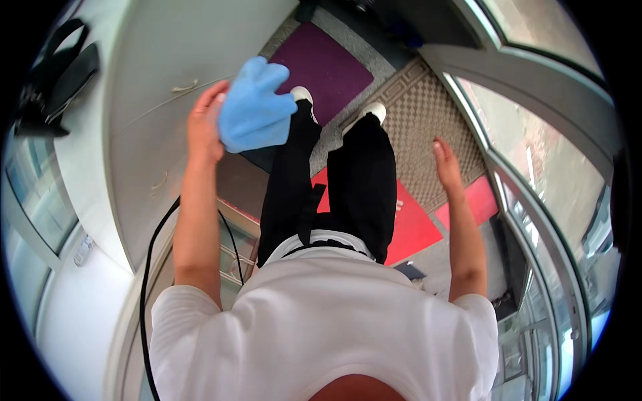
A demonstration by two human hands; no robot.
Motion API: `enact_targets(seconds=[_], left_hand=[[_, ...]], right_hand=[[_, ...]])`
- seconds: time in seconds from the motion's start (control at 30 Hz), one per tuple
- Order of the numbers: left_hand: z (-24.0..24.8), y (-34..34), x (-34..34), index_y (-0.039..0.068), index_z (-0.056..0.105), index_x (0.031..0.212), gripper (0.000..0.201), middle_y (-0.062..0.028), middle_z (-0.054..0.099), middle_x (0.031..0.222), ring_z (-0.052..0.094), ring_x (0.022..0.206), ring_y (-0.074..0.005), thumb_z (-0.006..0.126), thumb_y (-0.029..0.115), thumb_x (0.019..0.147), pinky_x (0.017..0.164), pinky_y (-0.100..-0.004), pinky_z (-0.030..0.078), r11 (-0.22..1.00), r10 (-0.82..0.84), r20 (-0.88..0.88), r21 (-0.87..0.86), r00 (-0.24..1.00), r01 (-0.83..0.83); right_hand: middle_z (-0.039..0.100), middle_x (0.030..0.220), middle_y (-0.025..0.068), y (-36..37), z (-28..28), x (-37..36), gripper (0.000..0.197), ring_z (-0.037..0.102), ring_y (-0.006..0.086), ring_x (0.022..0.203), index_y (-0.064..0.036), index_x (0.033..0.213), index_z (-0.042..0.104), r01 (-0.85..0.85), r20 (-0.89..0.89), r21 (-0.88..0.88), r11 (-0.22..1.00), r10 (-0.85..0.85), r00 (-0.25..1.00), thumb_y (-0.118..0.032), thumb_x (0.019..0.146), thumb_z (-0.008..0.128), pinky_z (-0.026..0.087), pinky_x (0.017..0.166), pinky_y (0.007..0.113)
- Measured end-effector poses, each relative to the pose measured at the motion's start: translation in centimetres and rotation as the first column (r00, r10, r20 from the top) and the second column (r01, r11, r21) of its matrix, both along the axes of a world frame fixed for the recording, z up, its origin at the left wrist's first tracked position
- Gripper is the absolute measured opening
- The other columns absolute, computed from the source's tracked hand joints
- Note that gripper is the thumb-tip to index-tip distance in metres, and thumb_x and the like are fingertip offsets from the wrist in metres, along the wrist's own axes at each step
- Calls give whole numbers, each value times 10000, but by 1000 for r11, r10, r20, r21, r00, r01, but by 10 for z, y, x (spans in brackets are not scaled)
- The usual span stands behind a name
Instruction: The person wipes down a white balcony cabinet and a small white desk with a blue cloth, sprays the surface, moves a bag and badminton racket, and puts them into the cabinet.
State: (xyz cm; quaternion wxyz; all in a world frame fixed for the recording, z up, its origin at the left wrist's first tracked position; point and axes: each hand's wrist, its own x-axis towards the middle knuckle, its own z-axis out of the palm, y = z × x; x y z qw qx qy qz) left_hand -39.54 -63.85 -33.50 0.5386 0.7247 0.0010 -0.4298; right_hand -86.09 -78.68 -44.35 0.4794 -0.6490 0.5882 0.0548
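My left hand (205,123) is closed on a soft light-blue cloth (256,110), which hangs bunched in loose folds. The cloth is held out in front of a pale cabinet door, and its right part overlaps my dark trouser leg. My right hand (447,166) hangs down on the other side, apart from everything, above a patterned brown mat (428,127). It is seen nearly edge-on, with nothing in it and its fingers loosely stretched.
To my left is the pale cabinet (150,87) with small handles. A purple mat (317,70) and a red mat (408,224) lie on the floor. Glazed door frames (521,180) stand on the right. A black cable (147,287) runs beside my left arm.
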Motion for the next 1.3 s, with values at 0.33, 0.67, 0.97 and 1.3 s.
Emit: enact_targets(seconds=[0.33, 0.67, 0.97, 1.3], left_hand=[[146, 95, -56, 6, 557, 1137, 280, -71, 584, 1094, 532, 1021, -140, 508, 123, 888, 870, -289, 432, 944, 115, 34, -316, 993, -99], [242, 399, 103, 10, 517, 1142, 270, -85, 543, 1152, 528, 1052, -190, 471, 113, 896, 835, -308, 441, 451, 892, 300, -625, 338, -637], [159, 569, 182, -4, 469, 1223, 377, -169, 451, 1283, 408, 1205, -301, 483, 153, 880, 997, -373, 329, 486, 591, 770, -102, 240, -868], [70, 625, 241, 36, 344, 1335, 597, -191, 319, 1387, 281, 1290, -353, 509, 345, 852, 1052, -527, 181, 223, -163, 920, 387, 357, -895]], right_hand=[[445, 1288, 128, 119, 208, 289, 666, 416, 220, 1199, -24, 1357, 304, -592, 818, 127, 796, 253, 516, -104, 792, 648, 355, 977, 347], [490, 1236, 188, 192, 376, 505, 543, 473, 243, 1140, 24, 1312, 357, -439, 661, -369, 819, 563, 496, -219, 868, 555, 351, 965, 330], [158, 1467, 203, 262, 233, 662, 737, 135, 445, 1332, -193, 1394, 325, -532, -166, -843, 77, 904, 393, -579, 800, 534, 126, 1021, 616], [259, 1441, 183, 363, 208, 835, 615, 205, 411, 1324, -202, 1368, 373, -572, -268, -819, -51, 915, 302, -504, 845, 488, 122, 1024, 621]])
